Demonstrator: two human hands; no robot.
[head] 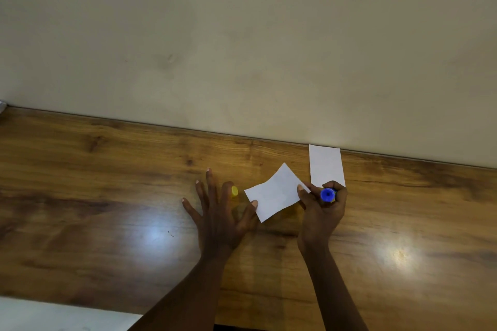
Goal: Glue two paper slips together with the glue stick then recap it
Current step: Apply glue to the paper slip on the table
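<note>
Glue stick, round blue end up, is gripped by the right hand, whose thumb touches a corner of a curled white slip on the glossy wood-grain table. The left hand lies open, fingers spread, thumb at that slip's near corner, a yellow cap behind its forefinger. A second slip, flat and rectangular, lies farther back.

Holds the left hand open, straight fingers fanned wide, below frame centre. Curls the right hand round the glue stick, just to the right. Extends both bare forearms from the bottom edge.
</note>
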